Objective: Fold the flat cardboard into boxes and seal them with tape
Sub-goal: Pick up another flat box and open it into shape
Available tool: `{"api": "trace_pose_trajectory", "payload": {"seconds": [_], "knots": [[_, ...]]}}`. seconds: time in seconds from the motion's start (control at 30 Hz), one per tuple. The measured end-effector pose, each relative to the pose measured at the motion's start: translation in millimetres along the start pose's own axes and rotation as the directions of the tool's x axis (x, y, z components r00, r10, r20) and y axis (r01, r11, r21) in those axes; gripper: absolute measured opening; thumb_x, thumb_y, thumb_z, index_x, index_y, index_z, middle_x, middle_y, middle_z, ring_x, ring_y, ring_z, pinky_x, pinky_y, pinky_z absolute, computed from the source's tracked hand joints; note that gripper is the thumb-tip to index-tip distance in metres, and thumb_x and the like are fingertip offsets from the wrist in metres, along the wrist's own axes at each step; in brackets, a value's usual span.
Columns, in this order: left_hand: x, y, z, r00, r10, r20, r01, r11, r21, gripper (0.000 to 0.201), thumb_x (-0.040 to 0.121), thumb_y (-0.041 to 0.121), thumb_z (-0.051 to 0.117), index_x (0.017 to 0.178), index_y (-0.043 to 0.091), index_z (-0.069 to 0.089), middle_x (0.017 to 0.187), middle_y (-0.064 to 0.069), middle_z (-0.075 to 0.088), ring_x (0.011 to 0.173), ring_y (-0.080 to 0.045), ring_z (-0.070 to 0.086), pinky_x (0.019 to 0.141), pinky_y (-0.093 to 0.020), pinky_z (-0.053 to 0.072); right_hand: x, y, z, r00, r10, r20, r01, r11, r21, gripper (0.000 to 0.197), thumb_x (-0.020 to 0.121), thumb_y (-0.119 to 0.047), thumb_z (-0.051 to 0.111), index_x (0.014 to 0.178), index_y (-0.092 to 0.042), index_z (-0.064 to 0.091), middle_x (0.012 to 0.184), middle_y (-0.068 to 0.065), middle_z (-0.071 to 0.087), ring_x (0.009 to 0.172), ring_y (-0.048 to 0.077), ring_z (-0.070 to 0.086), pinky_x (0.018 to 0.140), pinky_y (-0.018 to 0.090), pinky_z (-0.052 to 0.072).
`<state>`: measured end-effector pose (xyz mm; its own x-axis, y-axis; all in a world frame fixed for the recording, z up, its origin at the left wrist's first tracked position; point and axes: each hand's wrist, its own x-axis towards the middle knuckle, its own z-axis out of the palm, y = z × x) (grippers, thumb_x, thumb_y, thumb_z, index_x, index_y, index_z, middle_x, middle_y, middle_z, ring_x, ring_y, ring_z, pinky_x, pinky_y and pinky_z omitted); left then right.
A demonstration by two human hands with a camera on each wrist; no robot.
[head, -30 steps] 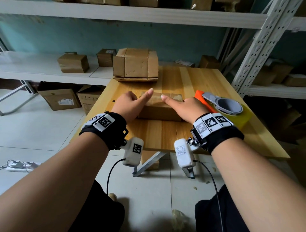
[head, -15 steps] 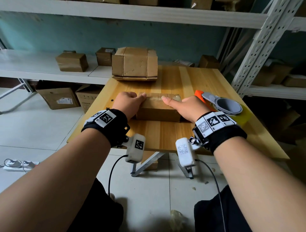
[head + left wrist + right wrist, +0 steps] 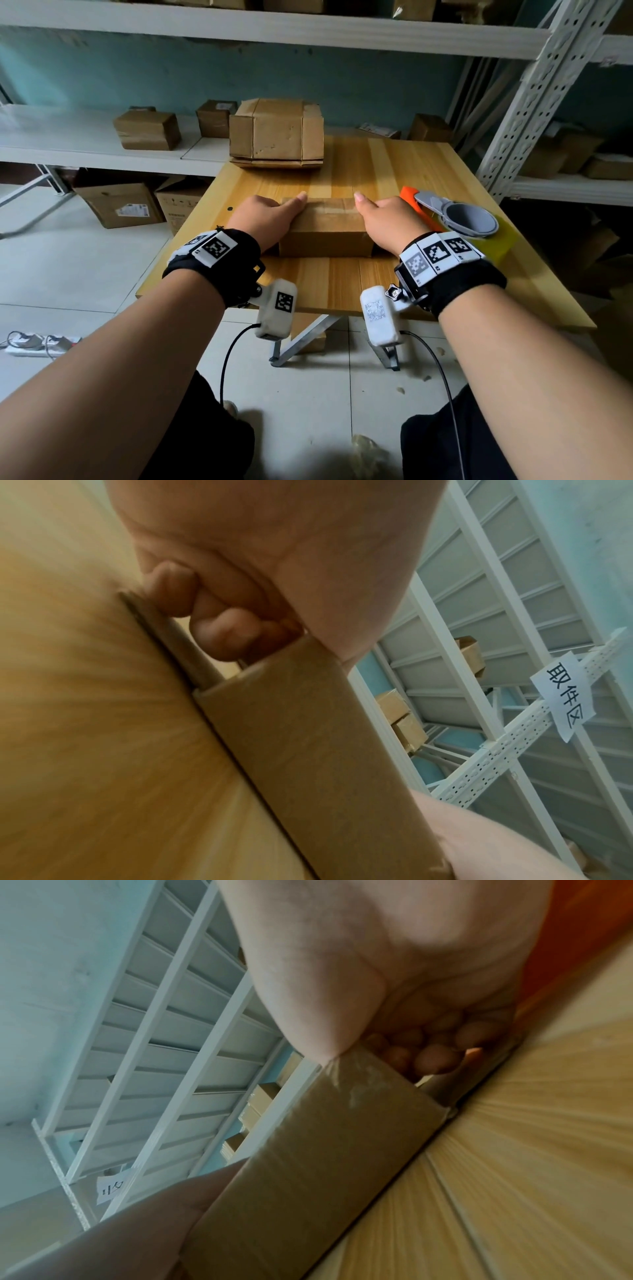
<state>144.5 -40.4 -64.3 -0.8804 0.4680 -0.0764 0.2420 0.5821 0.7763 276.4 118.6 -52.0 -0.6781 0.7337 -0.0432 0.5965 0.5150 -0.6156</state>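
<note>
A small box (image 3: 325, 228) sits on the counter (image 3: 342, 281), close to the person. The left hand (image 3: 263, 219) holds its left end and the right hand (image 3: 390, 221) holds its right end. Each thumb lies flat on top. The other fingers (image 3: 222, 634) curl round the ends, mostly hidden behind the hands. A tape gun (image 3: 455, 216) lies just beside the right hand, partly hidden by it.
</note>
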Motion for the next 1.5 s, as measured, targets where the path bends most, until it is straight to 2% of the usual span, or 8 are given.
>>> {"api": "trace_pose_trajectory", "payload": {"seconds": [0.13, 0.3, 0.4, 0.6, 0.8, 0.97, 1.33, 1.5], "knots": [[-6, 0, -11, 0.990, 0.122, -0.072, -0.115, 0.989, 0.094, 0.068, 0.097, 0.074, 0.047, 0.085, 0.013, 0.073, 0.078, -0.013, 0.073, 0.072, -0.028, 0.073, 0.069, -0.042, 0.064, 0, -1, -1, 0.994, -0.101, -0.038, 0.100, 0.995, -0.015, 0.062, 0.110, -0.058, 0.032, 0.066, -0.016, 0.045, 0.065, 0.004, 0.046, 0.061, 0.023, 0.048, 0.057, 0.033, 0.032], [-13, 6, -21, 0.892, 0.309, -0.330, -0.294, 0.951, 0.096, 0.073, 0.097, 0.071, 0.052, 0.076, 0.002, 0.063, 0.072, -0.017, 0.066, 0.070, -0.033, 0.063, 0.063, -0.043, 0.053, -3, -6, -1, 0.971, -0.205, -0.126, 0.210, 0.977, 0.030, 0.057, 0.109, -0.057, 0.035, 0.077, -0.015, 0.056, 0.078, 0.006, 0.061, 0.077, 0.028, 0.064, 0.071, 0.040, 0.050], [-11, 2, -21, 0.852, 0.308, -0.424, -0.320, 0.946, 0.044, 0.061, 0.091, 0.070, 0.061, 0.080, 0.010, 0.058, 0.075, -0.004, 0.062, 0.074, -0.025, 0.062, 0.061, -0.036, 0.048, -5, -8, 1, 0.935, -0.287, -0.210, 0.304, 0.951, 0.052, 0.055, 0.108, -0.052, 0.048, 0.065, -0.016, 0.050, 0.064, 0.002, 0.053, 0.061, 0.019, 0.053, 0.060, 0.033, 0.040], [-13, 2, -15, 0.884, 0.180, -0.431, -0.297, 0.929, -0.222, 0.062, 0.086, 0.072, 0.068, 0.122, 0.024, 0.055, 0.103, 0.013, 0.060, 0.101, -0.010, 0.062, 0.090, -0.034, 0.056, -12, -12, 5, 0.827, -0.339, -0.448, 0.443, 0.884, 0.150, 0.031, 0.088, -0.044, 0.082, 0.087, -0.019, 0.062, 0.079, -0.007, 0.070, 0.073, 0.009, 0.065, 0.061, 0.024, 0.050], [-11, 5, -19, 0.954, -0.001, -0.301, -0.187, 0.780, -0.597, 0.064, 0.083, 0.081, 0.062, 0.085, 0.017, 0.065, 0.098, -0.017, 0.076, 0.091, -0.028, 0.077, 0.088, -0.048, 0.064, -17, -16, -6, 0.805, -0.337, -0.489, 0.489, 0.843, 0.223, 0.047, 0.080, -0.038, 0.089, 0.121, -0.016, 0.076, 0.104, -0.004, 0.081, 0.083, -0.017, 0.062, 0.071, -0.005, 0.040], [-8, 3, -22, 0.973, -0.065, -0.220, -0.123, 0.664, -0.738, 0.032, 0.101, 0.044, 0.065, 0.095, 0.013, 0.066, 0.102, -0.013, 0.075, 0.091, -0.026, 0.079, 0.080, -0.037, 0.066, -21, -16, -11, 0.826, -0.318, -0.465, 0.493, 0.808, 0.323, 0.046, 0.079, -0.031, 0.091, 0.120, -0.013, 0.078, 0.109, -0.002, 0.080, 0.092, -0.006, 0.071, 0.074, -0.001, 0.047], [-5, 1, -21, 0.964, 0.035, -0.263, -0.232, 0.594, -0.770, 0.023, 0.099, 0.032, 0.072, 0.091, 0.011, 0.066, 0.104, -0.018, 0.071, 0.099, -0.029, 0.074, 0.094, -0.046, 0.062, -18, -19, -10, 0.871, -0.208, -0.446, 0.454, 0.688, 0.566, 0.040, 0.079, -0.015, 0.091, 0.116, -0.012, 0.076, 0.106, -0.006, 0.079, 0.099, -0.003, 0.074, 0.088, 0.015, 0.056], [-8, 2, -18, 0.928, 0.109, -0.356, -0.338, 0.647, -0.684, 0.025, 0.087, 0.030, 0.084, 0.105, 0.016, 0.074, 0.109, -0.009, 0.074, 0.104, -0.028, 0.074, 0.095, -0.045, 0.062, -21, -21, -8, 0.905, -0.260, -0.336, 0.390, 0.822, 0.416, 0.063, 0.101, -0.017, 0.070, 0.157, -0.013, 0.043, 0.154, 0.004, 0.055, 0.139, 0.010, 0.054, 0.096, 0.005, 0.039]]}}
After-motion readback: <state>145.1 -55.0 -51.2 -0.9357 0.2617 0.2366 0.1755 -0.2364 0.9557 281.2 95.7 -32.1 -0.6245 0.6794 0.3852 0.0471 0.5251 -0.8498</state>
